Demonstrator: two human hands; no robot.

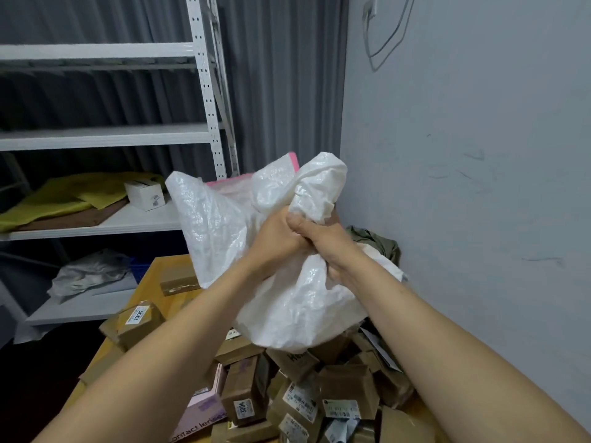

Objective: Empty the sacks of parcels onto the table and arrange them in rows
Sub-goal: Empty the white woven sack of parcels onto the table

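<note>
Both hands meet at the middle of a white woven sack (pixel 287 282), held up above the worktop (pixel 153 276); the left hand (pixel 275 238) is closed tight on a gathered fold of the fabric, and the right hand (pixel 323 241) is closed on the same bunch just beside it, the two touching; each grip is clamped on the sack, fingers curled into the cloth. Above the grip the sack rises in a crumpled knot toward the grey wall (pixel 463 187); to the left of the grip a broad flap spreads out and up, a pink edge showing behind it; below the grip the rest of the sack hangs down in a loose bulge, its lowest part just over, perhaps touching, the heap of parcels (pixel 307 398).

The parcels lie in a jumbled pile on the near right part of the yellow worktop, brown cardboard boxes with white labels, tilted every way; one box marked 3001 (pixel 140 321) sits apart to the left, near the worktop's edge; a pink box (pixel 204 410) lies at the pile's near left side. Behind the worktop stands a white metal shelf rack (pixel 208 91); an olive cloth (pixel 377 241) lies against the wall beyond the right wrist.
</note>
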